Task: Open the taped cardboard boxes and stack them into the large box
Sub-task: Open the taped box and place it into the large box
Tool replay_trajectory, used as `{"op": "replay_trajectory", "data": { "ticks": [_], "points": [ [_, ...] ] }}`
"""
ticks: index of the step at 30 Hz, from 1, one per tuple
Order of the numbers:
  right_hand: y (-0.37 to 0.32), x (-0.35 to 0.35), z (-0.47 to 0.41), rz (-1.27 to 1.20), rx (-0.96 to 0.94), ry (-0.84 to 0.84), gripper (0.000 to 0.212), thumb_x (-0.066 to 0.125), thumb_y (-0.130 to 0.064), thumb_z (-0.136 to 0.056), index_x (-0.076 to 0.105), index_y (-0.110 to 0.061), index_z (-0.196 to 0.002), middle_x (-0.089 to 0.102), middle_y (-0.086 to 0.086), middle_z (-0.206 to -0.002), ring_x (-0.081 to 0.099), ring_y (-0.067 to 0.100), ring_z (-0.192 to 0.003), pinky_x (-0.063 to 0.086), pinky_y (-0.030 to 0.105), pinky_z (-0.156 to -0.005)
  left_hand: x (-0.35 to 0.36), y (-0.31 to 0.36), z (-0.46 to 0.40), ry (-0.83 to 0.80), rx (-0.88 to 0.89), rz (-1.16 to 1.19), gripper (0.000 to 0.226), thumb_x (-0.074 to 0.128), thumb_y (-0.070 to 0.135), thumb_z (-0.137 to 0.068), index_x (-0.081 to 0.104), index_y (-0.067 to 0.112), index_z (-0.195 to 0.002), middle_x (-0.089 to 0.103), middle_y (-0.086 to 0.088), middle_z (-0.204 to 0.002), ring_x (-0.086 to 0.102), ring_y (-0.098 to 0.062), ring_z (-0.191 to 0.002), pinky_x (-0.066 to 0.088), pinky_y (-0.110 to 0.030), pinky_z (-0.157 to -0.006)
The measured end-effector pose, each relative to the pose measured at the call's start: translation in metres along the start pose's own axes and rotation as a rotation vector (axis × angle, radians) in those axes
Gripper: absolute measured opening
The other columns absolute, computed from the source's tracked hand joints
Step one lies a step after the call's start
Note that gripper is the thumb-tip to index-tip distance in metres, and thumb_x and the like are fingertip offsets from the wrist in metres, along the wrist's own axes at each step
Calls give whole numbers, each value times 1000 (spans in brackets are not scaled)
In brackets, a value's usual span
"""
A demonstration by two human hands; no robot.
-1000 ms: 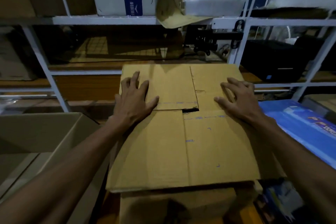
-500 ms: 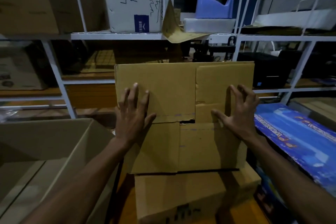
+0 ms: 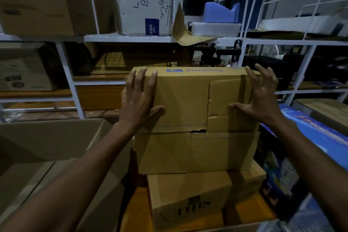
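- Pressing flat, the left hand [image 3: 138, 100] lays straight, spread fingers [image 3: 140, 79] against the near face of the upper cardboard box [image 3: 188, 103], fingertips reaching its top edge.
- The right hand [image 3: 260, 98] spreads bent fingers over the box's right flap, thumb on the face; neither hand wraps round anything.
- That box stands tipped up on a lower cardboard box [image 3: 197, 194], with the large box [image 3: 56, 137] open just to the left.
- Risk, as I judge it: held only by palm pressure, the box could slide off or topple backward toward the white shelf rack [image 3: 131, 38], and its loose flaps may spring open.
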State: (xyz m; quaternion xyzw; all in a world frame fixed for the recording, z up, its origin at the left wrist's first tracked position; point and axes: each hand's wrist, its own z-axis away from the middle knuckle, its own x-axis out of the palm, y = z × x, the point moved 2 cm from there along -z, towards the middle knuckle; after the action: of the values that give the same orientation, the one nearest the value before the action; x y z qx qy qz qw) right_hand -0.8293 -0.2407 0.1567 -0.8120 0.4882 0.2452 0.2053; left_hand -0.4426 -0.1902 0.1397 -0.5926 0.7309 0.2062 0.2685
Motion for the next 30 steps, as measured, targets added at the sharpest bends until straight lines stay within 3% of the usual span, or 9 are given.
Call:
{"op": "replay_trajectory", "data": {
  "ticks": [4, 7, 12, 15, 18, 23, 27, 30],
  "points": [
    [4, -9, -11, -21, -20, -122, 114, 95, -43, -58, 37, -22, -154, 31, 10, -155, 21, 44, -139, 36, 67, -108, -8, 2, -5, -60, 28, 4, 118, 87, 57, -65, 22, 21, -157, 21, -13, -154, 17, -40, -143, 48, -70, -92],
    [3, -6, -7, -7, -41, -56, 105, 94, -46, -58, 44, -17, -146, 42, 11, -146, 30, 43, -130, 41, 58, -103, -7, 3, -2, -20, 12, 0, 115, 92, 52, -62, 29, 18, -152, 24, -11, -147, 23, -40, -135, 46, -69, -89],
    [-2, 0, -1, -8, -74, 87, 92, 87, -49, -66, 47, -13, -141, 44, 17, -143, 34, 44, -129, 37, 49, -104, -4, 0, -2, 136, 56, -34, 101, 89, 51, -68, 33, 17, -145, 27, -11, -140, 28, -39, -128, 46, -62, -85],
    [-5, 4, 2, -22, -84, 180, 79, 86, -41, -70, 50, -10, -133, 47, 19, -138, 38, 44, -125, 37, 46, -101, 1, -2, 3, 238, 56, -41, 89, 90, 37, -66, 38, 18, -136, 29, -10, -134, 29, -35, -122, 44, -57, -82],
    [-9, 14, 15, -29, -66, 194, 72, 91, -25, -66, 50, -10, -122, 49, 22, -131, 41, 45, -120, 32, 38, -97, 12, -3, 25, 288, 64, -67, 70, 86, 25, -73, 42, 18, -127, 32, -10, -127, 30, -34, -116, 44, -53, -75],
    [-15, 26, 57, -33, -4, 166, 69, 93, -16, -64, 49, -11, -117, 45, 22, -130, 39, 45, -119, 27, 30, -94, 26, 4, 64, 277, 32, -65, 58, 83, 24, -78, 44, 21, -121, 34, -12, -123, 34, -33, -111, 42, -52, -76],
    [-19, 17, 74, -9, 43, 140, 70, 93, -38, -65, 49, -11, -114, 40, 16, -128, 41, 44, -118, 34, 44, -93, 21, 13, 74, 270, 57, -69, 65, 86, 31, -75, 43, 23, -124, 33, -11, -124, 33, -32, -110, 40, -50, -79],
    [-31, 10, 82, 13, 65, 123, 72, 78, -60, -71, 51, -12, -117, 39, 13, -128, 40, 41, -119, 40, 60, -94, 13, 15, 79, 249, 58, -93, 80, 87, 33, -70, 42, 23, -135, 31, -12, -130, 33, -33, -111, 37, -49, -81]
  ]
}}
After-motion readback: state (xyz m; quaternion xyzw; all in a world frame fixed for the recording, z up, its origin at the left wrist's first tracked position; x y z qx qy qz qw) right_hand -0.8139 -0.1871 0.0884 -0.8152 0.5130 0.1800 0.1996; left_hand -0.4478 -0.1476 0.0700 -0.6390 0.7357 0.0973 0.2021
